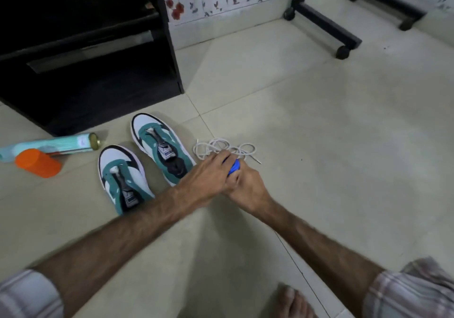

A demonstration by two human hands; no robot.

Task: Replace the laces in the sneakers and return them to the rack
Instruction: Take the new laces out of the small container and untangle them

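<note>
Your two hands meet low over the tiled floor [319,126], just right of a pair of green, white and black sneakers [147,160] with no laces in them. Your left hand [208,175] lies across your right hand [245,185], and a small blue object [234,166] shows between them; your right fingers curl round it, while your left hand's grip is hidden. A loose tangle of white laces [221,149] lies on the floor, touching your fingertips. A dark shoe rack [98,60] stands behind the sneakers. An orange cup [38,163] and a pale teal can [56,144] lie left.
</note>
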